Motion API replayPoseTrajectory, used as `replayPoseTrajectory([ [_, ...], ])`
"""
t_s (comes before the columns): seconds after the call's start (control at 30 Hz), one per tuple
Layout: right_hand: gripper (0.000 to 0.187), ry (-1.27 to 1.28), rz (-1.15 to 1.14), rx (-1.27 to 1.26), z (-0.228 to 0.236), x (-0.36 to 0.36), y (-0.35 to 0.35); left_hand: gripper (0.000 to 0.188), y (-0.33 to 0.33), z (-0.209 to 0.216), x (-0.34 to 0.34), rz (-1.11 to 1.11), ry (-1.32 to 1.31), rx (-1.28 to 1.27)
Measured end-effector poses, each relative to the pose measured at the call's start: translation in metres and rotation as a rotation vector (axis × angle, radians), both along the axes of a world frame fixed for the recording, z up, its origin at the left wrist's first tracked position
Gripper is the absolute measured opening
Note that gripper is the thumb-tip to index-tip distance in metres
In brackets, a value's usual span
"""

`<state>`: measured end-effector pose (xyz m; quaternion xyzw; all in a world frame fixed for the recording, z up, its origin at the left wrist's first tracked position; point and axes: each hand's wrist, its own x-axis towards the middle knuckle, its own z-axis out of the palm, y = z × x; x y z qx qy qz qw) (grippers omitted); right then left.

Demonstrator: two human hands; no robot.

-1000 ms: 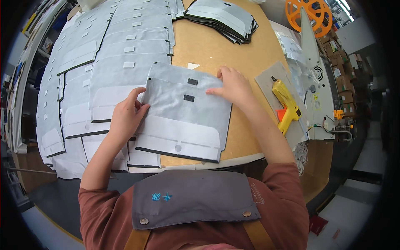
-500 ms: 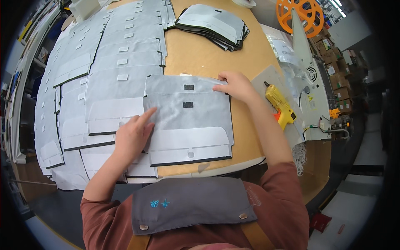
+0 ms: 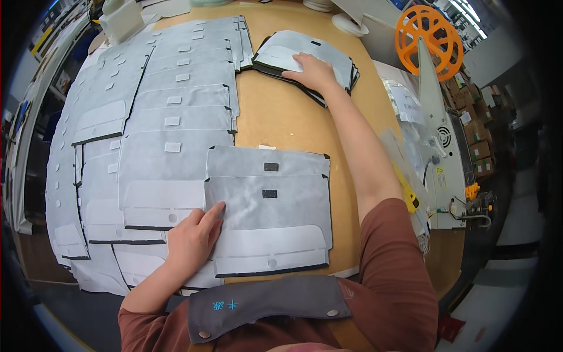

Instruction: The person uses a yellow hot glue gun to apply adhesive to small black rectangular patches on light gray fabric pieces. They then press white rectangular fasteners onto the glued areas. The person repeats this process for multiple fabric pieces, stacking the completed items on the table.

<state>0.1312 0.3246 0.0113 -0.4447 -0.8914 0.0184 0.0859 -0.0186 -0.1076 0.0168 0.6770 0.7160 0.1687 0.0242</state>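
Two light grey fabric panels (image 3: 237,186) with black edging lie overlapped in front of me, each with a dark rectangular patch; the upper one has a white flap along its lower part. At their left edge rests my left hand (image 3: 192,242), index finger stretched onto the fabric, thumb beside it, gripping nothing visible. My right hand (image 3: 314,73) reaches to the far stack of similar panels (image 3: 280,51). Its fingers lie spread on the top panel, and it holds nothing that I can see.
Overlapping rows of grey panels (image 3: 196,136) with small white patches cover the table's left side. To the right stand a machine (image 3: 441,170) with an orange reel (image 3: 428,42) and a partly hidden yellow glue gun (image 3: 407,190). A white jug (image 3: 122,23) stands far left.
My right hand has left the near panels' upper right corner and moved away from me onto the far stack. My left hand stays at the panels' left edge. The whole view has shifted.
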Motion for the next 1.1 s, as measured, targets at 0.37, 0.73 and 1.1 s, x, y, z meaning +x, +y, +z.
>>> replayPoseTrajectory([
  [0.37,0.034,-0.060,0.032,0.154,0.009,-0.006,-0.007,0.042,0.000,-0.002,-0.001,-0.019,-0.034,0.050],
  [0.73,0.026,0.362,0.194,0.906,0.106,0.041,-0.099,0.029,-0.002,-0.007,-0.017,0.048,-0.355,0.155],
  [1.1,0.025,0.096,0.676,0.251,0.060,0.133,-0.422,0.058,-0.027,0.004,-0.009,0.266,-1.359,-0.506],
])
